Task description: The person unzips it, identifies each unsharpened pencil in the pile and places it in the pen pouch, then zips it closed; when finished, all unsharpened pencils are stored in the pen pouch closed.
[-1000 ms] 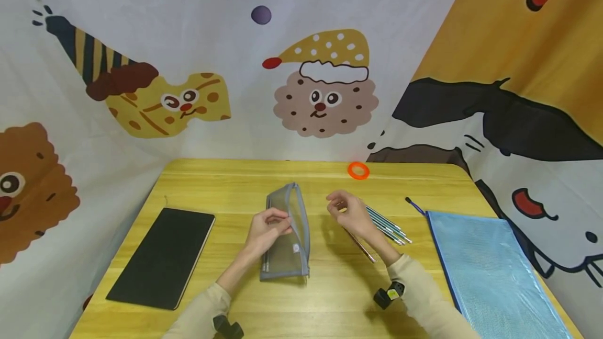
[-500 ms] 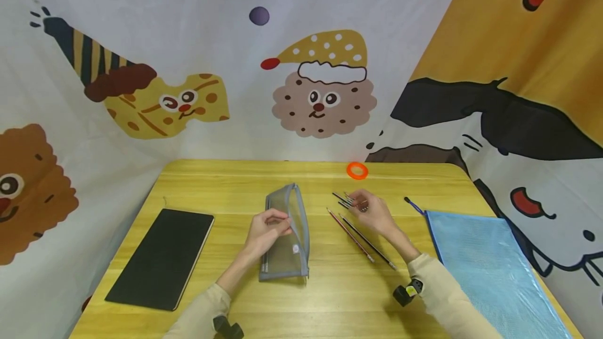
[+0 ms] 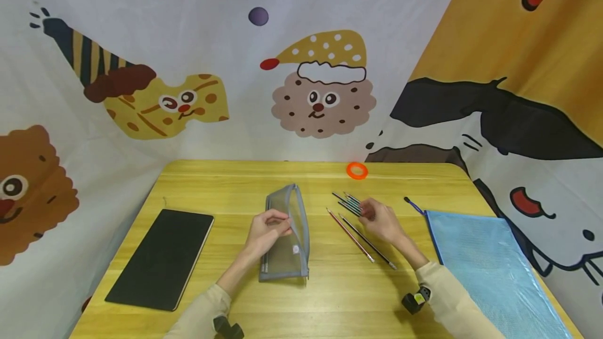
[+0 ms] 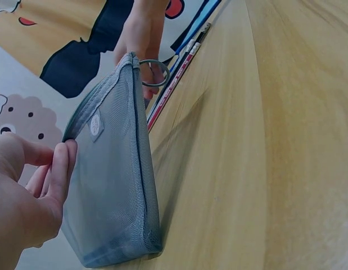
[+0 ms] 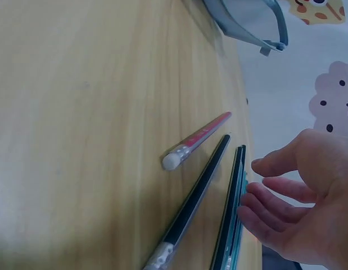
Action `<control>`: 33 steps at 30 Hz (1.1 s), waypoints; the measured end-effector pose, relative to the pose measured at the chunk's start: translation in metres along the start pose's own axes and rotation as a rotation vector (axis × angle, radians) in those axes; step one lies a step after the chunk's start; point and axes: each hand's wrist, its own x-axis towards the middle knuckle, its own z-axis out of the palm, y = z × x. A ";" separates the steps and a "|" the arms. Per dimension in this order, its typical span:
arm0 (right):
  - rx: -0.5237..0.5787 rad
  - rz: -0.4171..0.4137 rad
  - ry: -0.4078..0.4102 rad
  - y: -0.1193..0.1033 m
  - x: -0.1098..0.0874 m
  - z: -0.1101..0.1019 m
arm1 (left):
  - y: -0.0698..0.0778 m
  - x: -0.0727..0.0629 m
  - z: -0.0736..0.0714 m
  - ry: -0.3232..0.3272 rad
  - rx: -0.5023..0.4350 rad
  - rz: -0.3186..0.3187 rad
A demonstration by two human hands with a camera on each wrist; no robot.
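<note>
A grey mesh pencil case (image 3: 281, 258) stands on the table with its zipped side open. My left hand (image 3: 263, 232) pinches the edge of that opening between thumb and fingers, as the left wrist view shows closely. To the right, my right hand (image 3: 383, 222) is at a bunch of dark and teal pencils (image 3: 347, 203) and hides their near ends. In the right wrist view its thumb is spread from the relaxed fingers (image 5: 275, 208), whose tips are right beside the bunch. A red pencil (image 3: 348, 233) and a black pencil (image 3: 369, 243) lie separately between that hand and the case.
A black notebook (image 3: 162, 258) lies at the left. At the right is a blue zip document bag (image 3: 494, 266) with a dark pull cord. An orange ring (image 3: 357, 170) lies near the table's back edge, in front of a cartoon-print curtain (image 3: 212, 41).
My right hand has moved right and slightly down along the pencils, uncovering the bunch's far ends and the separate red and black pencils. The left hand and pencil case stay put.
</note>
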 end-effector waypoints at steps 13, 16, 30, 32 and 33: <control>-0.116 -0.063 -0.050 0.005 -0.003 0.005 | 0.002 -0.001 0.001 -0.003 0.017 -0.002; -0.144 -0.084 -0.053 0.007 -0.003 0.007 | 0.003 -0.001 0.001 -0.001 0.016 -0.002; -0.301 -0.133 -0.120 0.001 -0.007 0.007 | 0.004 -0.003 0.003 -0.006 0.024 -0.002; -0.301 -0.132 -0.145 0.000 -0.007 0.006 | 0.004 -0.003 0.003 -0.005 0.027 -0.003; -0.297 -0.132 -0.153 -0.001 -0.007 0.005 | 0.004 -0.003 0.003 -0.003 0.027 -0.005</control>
